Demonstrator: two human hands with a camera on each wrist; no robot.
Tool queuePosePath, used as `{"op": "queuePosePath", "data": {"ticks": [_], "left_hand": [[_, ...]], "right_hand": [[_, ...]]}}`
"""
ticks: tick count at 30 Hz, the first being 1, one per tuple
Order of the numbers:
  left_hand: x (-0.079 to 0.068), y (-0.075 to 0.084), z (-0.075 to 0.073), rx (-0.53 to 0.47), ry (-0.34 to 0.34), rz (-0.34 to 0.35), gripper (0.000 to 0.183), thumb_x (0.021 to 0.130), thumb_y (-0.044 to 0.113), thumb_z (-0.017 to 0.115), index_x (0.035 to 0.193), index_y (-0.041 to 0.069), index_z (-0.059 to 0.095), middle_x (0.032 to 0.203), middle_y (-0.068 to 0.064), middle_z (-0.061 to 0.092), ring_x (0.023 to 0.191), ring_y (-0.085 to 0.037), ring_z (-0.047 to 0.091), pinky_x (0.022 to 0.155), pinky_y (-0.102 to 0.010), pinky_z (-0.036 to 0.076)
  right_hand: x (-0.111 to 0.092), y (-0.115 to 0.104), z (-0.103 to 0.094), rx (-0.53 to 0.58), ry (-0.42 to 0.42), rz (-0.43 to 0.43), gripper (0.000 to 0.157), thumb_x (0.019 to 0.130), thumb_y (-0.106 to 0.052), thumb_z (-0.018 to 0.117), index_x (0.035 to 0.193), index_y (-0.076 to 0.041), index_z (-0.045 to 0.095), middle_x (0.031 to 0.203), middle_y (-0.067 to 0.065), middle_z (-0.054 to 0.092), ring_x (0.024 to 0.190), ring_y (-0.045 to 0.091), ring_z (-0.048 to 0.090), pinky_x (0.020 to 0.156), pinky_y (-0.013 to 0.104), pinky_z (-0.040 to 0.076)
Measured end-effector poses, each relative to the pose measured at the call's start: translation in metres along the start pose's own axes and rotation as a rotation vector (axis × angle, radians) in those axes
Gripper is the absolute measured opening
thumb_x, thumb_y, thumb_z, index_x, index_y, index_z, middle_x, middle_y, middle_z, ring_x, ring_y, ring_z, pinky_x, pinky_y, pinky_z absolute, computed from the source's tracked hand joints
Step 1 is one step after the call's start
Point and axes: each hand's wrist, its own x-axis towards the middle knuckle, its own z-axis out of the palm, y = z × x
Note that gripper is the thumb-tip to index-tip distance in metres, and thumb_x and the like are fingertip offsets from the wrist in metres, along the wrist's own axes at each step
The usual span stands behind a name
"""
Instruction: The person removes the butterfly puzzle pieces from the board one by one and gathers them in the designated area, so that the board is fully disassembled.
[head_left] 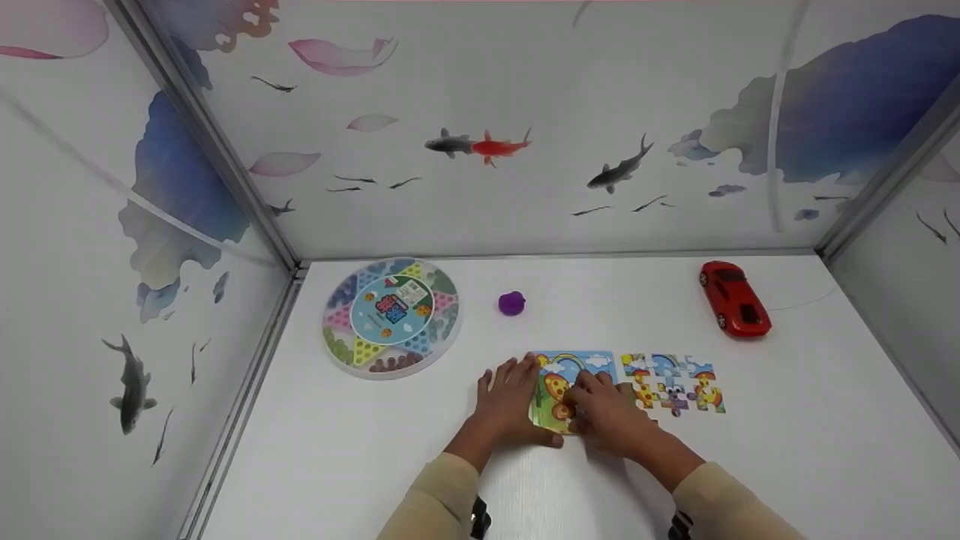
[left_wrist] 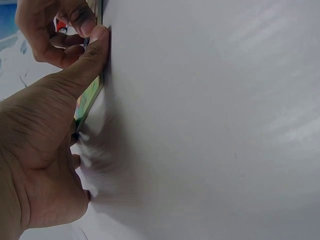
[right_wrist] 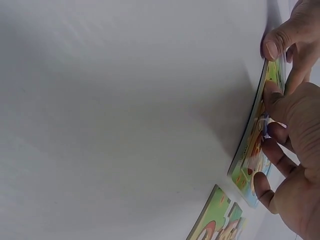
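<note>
A square picture puzzle board (head_left: 551, 361) with a rainbow and cartoon figures lies on the white table. My left hand (head_left: 508, 405) rests at its left side with spread fingers, the thumb (left_wrist: 95, 47) along the near edge. Over the board's middle, my right hand (head_left: 611, 412) has curled fingers and pinches a small puzzle piece (right_wrist: 265, 125), mostly hidden by the fingertips. To the right, several loose jigsaw pieces (head_left: 665, 365) lie in two rows; a few of these pieces (right_wrist: 216, 212) also show at the bottom of the right wrist view.
A round, clear-lidded board game box (head_left: 450, 341) lies at the back left. A small purple object (head_left: 511, 303) sits behind the puzzle board. Toward the back right stands a red toy car (head_left: 735, 300). Printed wall panels (head_left: 525, 210) enclose the table at the back and sides.
</note>
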Motion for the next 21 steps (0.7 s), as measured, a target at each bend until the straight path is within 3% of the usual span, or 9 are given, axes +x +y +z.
{"op": "queuePosePath", "data": {"ticks": [10,16,21], "left_hand": [[0.0011,0.0003,-0.0003,0.012,-0.005,-0.006,0.134,0.079,0.078,0.086,0.179,0.017,0.02,0.188,0.002,0.018,0.173,-0.027,0.018,0.139,-0.062,0.02],[0.0021,-0.0003,0.001,0.027,-0.001,-0.005,0.134,0.079,0.079,0.085,0.179,0.017,0.02,0.187,0.002,0.018,0.173,-0.028,0.019,0.138,-0.062,0.021],[0.0024,-0.001,0.0019,0.025,-0.005,-0.007,0.135,0.079,0.079,0.086,0.179,0.018,0.02,0.188,0.002,0.017,0.173,-0.028,0.018,0.139,-0.062,0.02]], "right_hand": [[0.0033,-0.0068,0.0016,0.026,0.008,0.066,0.033,0.096,-0.015,0.087,0.126,-0.015,0.073,0.149,0.016,0.058,0.132,0.04,0.052,0.115,0.077,0.047],[0.0047,-0.0067,0.0046,0.021,0.024,0.078,0.034,0.096,-0.014,0.087,0.126,-0.014,0.072,0.15,0.015,0.057,0.131,0.036,0.052,0.116,0.068,0.052],[0.0047,-0.0076,0.006,0.005,0.044,0.067,0.039,0.095,-0.016,0.088,0.129,-0.012,0.07,0.14,0.011,0.057,0.125,0.033,0.053,0.111,0.06,0.056]]}}
